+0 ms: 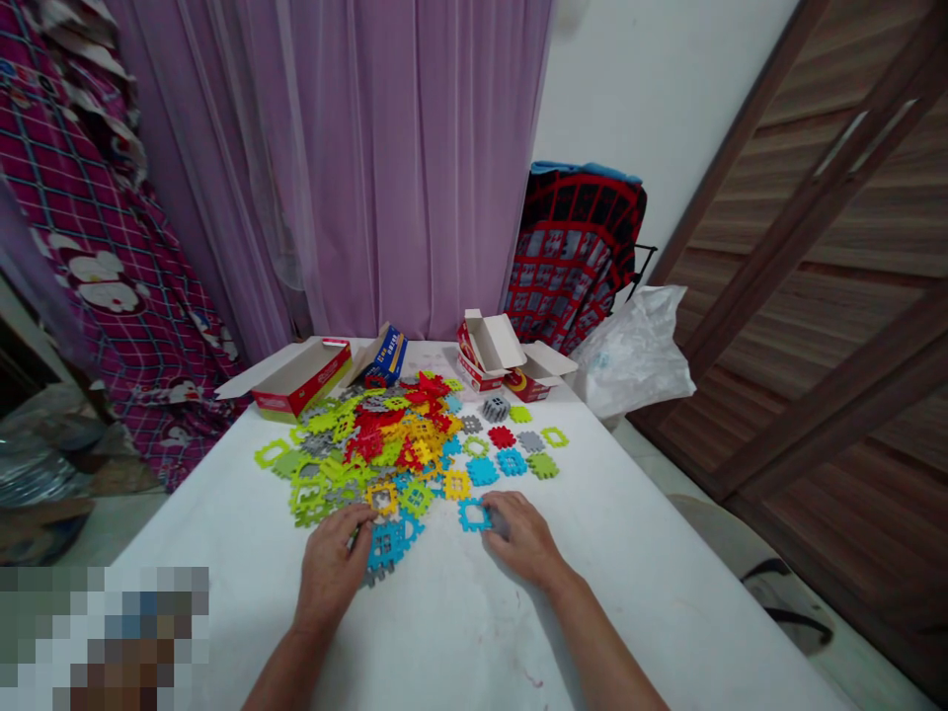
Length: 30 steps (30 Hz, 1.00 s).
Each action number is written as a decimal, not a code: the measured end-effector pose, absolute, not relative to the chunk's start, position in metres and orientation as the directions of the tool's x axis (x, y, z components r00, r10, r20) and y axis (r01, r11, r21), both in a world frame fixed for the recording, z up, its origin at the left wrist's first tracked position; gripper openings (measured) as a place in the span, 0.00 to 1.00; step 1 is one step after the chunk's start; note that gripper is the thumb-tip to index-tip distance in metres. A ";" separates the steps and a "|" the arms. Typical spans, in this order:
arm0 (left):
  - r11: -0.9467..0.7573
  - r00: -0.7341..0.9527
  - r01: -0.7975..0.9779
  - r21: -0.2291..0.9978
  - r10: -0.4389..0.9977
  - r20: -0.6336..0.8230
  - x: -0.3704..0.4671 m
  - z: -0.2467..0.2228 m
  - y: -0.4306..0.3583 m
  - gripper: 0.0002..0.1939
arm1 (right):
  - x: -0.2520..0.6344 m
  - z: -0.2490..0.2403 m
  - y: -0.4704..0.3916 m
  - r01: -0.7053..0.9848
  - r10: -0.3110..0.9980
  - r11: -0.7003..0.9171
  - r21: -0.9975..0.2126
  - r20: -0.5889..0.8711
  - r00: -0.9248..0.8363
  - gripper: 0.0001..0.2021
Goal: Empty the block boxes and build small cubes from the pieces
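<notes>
My left hand (335,561) rests at the near left edge of a heap of plastic interlocking tiles (392,434). Its fingers are curled, and what they hold, if anything, is hidden. Beside its fingertips lie a blue lattice tile (385,543) and a grey tile (380,575) partly under it. On the right, my right hand (524,538) is closed with its fingertips on the right edge of a blue square frame tile (463,514), which lies at the table surface. A yellow tile (457,484) and a light-blue tile (483,471) lie just beyond.
Loose tiles in several colours, including a red one (502,436), lie right of the heap near a grey stacked cube (496,408). Open cartons (303,383), a blue box (388,357) and red boxes (481,373) stand behind. A white plastic bag (629,351) hangs at the table's right edge.
</notes>
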<state>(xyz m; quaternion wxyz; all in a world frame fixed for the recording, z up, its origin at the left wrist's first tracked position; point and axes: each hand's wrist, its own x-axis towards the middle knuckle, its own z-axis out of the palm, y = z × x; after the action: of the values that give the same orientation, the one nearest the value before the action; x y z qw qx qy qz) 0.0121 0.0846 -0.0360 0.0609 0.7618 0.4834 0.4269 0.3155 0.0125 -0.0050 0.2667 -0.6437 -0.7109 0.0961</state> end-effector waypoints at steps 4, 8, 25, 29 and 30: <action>-0.532 0.165 0.674 0.513 0.785 0.597 0.013 -0.036 0.084 0.14 | 0.313 -0.007 0.013 0.869 0.966 0.138 -0.476 0.257 -0.013 0.19; -0.521 0.165 0.680 0.515 0.794 0.586 0.013 -0.036 0.084 0.14 | 0.313 -0.010 0.014 0.877 0.962 0.177 -0.448 0.268 -0.057 0.25; -0.511 0.169 0.706 0.490 0.794 0.584 0.012 -0.036 0.083 0.13 | 0.328 -0.016 -0.006 0.878 0.911 -0.039 -0.477 0.345 0.228 0.13; -0.520 0.182 0.703 0.485 0.791 0.585 0.012 -0.035 0.083 0.13 | 0.347 -0.009 0.005 0.841 0.963 0.128 -0.525 0.269 0.021 0.19; -0.523 0.184 0.703 0.483 0.788 0.587 0.012 -0.034 0.083 0.13 | 0.350 -0.006 0.008 0.832 0.972 0.160 -0.531 0.231 -0.040 0.20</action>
<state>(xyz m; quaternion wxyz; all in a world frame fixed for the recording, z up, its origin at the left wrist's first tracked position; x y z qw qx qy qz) 0.0116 0.0830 -0.0340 0.0517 0.7675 0.4857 0.4151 0.3502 0.0078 -0.0061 0.2762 -0.6355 -0.7098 0.1266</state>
